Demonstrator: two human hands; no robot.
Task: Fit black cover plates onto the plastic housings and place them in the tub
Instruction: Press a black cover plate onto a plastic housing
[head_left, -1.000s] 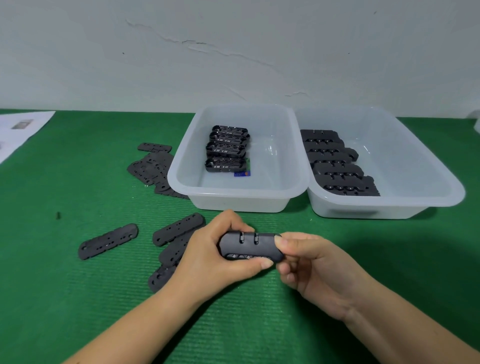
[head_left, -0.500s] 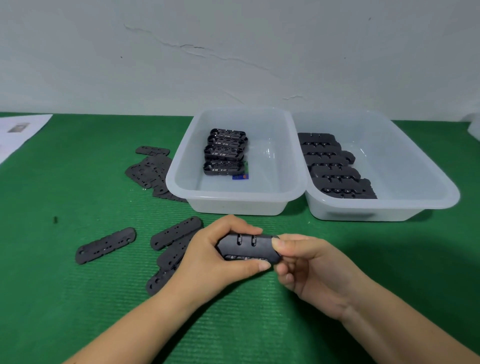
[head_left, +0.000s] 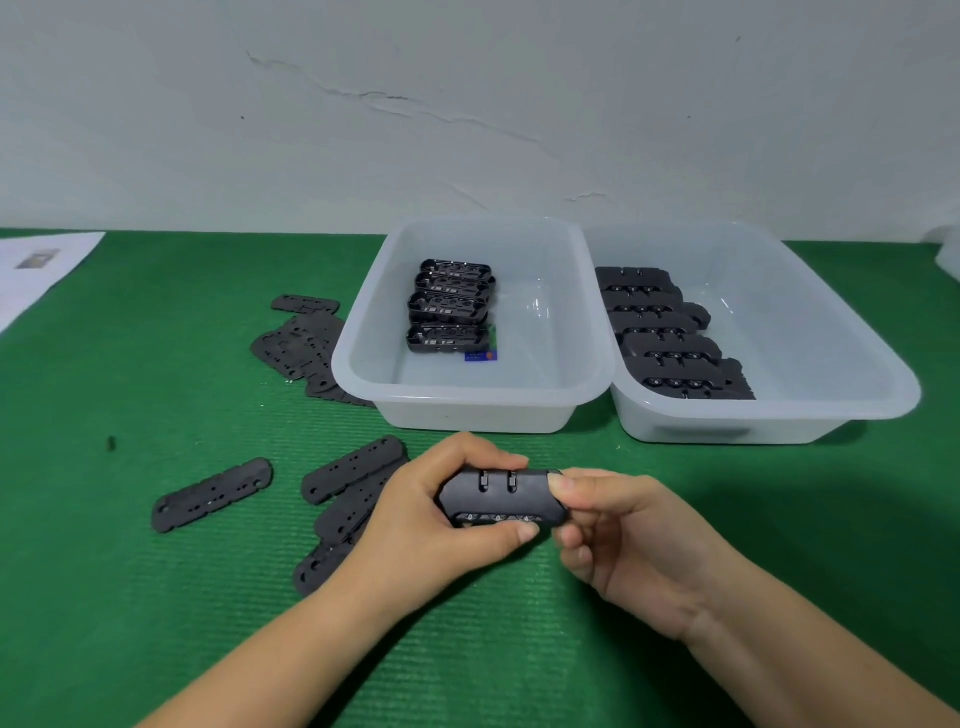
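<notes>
- Both hands hold one black housing (head_left: 501, 496) just above the table's near middle, its long axis running left to right.
- Left hand (head_left: 431, 525) wraps its left end; right hand (head_left: 618, 530) pinches the right end.
- The tub of finished pieces (head_left: 779, 410) (far right) lies nearer the right hand, so that grip looks best placed to carry it over.

Black housings (head_left: 453, 306) in translucent white tubs (head_left: 470, 402); ribbed green mat (head_left: 130, 597).

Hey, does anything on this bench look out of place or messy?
Mostly tidy. One small blue card lies in the left tub beside the housings, unlike anything else there. Loose cover plates lie scattered.
</notes>
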